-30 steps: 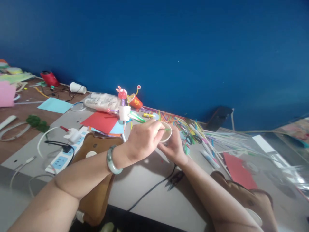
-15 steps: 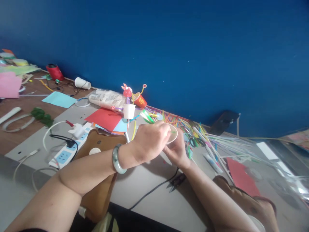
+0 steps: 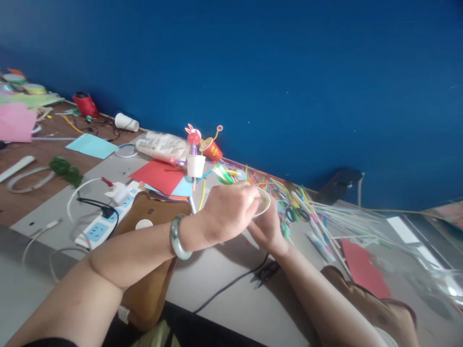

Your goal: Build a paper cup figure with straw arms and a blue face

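Note:
A paper cup is held up above the table, its round rim turned partly toward me. My right hand wraps round the cup from the right. My left hand, with a jade bangle on the wrist, is closed at the cup's left rim, and its fingertips are hidden. Just beyond, a white paper cup with a red rabbit figure stands upright. Behind it a red cup leans, with a yellow strip and a heart disc. Below my right hand lie black-handled snips.
Coloured pipe cleaners and straws spread along the blue wall. Red paper, a power strip and a brown hot-water bag lie left. More red paper lies right. A black cable crosses the table.
The view has shifted slightly, so most things sit a little farther right. Both hands keep the same grip at the cup, with hardly any visible movement.

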Demonstrator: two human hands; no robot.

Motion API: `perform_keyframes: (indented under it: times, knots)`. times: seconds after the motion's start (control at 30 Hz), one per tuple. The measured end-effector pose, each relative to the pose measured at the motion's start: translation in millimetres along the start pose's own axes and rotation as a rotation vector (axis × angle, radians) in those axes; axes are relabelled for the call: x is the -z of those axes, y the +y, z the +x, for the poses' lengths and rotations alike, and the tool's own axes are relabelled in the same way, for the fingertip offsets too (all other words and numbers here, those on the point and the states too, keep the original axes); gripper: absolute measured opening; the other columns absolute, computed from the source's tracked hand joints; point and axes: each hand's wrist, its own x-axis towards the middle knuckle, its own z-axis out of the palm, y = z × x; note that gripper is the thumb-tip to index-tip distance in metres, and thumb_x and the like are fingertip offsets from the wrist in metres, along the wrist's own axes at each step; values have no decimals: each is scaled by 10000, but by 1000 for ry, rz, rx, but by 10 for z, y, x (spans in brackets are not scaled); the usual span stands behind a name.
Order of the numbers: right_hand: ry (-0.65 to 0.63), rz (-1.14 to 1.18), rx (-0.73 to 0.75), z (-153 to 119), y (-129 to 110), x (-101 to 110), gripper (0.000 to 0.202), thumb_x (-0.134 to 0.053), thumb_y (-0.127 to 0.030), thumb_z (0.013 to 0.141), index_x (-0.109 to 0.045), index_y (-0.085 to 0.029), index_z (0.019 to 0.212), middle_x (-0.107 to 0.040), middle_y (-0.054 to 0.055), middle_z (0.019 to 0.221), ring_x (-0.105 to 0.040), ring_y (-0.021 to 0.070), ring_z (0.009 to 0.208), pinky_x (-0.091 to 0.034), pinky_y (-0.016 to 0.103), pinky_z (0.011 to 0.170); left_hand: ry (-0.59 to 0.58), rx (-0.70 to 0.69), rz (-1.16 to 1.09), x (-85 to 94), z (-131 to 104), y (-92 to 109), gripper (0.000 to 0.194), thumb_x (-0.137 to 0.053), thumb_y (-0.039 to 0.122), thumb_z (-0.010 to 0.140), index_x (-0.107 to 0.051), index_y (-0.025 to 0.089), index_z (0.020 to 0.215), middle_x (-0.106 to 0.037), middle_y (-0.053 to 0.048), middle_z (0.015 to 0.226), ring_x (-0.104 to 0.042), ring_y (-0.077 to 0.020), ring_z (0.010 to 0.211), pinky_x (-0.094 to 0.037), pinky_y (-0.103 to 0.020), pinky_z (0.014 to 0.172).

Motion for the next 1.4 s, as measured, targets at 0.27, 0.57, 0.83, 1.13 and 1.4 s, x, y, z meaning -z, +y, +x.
perform_keyframes:
  times: [0.27,0.57,0.83,1.13,1.4]
  knots:
    - [-10,-47,18,41,-42,30,557,-703,-490,857,-502,-201,1288,-617,161,1175,-611,345,1105,-549,545,913,-20,-14,-131,-7,2,-14,138,-579,177,927,-705,191,872,-752,-20,892,-686,-149,774,-450,-270,641]
    - [28,-117,111,83,-151,91,648,-692,-423,889,-379,-225,1420,-601,170,1284,-625,325,1165,-548,510,949,-30,46,-238,26,43,8,115,-606,115,890,-694,175,845,-729,-35,851,-661,-150,766,-484,-261,663]
    - [96,-143,112,114,-214,81,620,-689,-363,898,-384,-243,1424,-600,155,1277,-612,310,1173,-546,490,957,-18,-52,-101,35,20,-14,139,-579,142,921,-697,186,862,-727,-38,997,-680,-148,830,-479,-262,707]
    - [140,-270,174,120,-214,88,717,-657,-400,920,-289,-254,1517,-567,182,1331,-563,357,1250,-515,570,1010,138,-199,200,2,-44,-33,176,-542,141,932,-703,193,885,-743,-35,1048,-651,-114,687,-402,-263,564]
    - [73,-312,171,119,-304,164,778,-606,-382,951,-175,-218,1577,-512,223,1384,-528,370,1283,-514,571,1021,152,-172,33,-2,-28,-62,261,-556,238,955,-682,183,733,-646,-9,650,-572,-117,598,-404,-252,584]
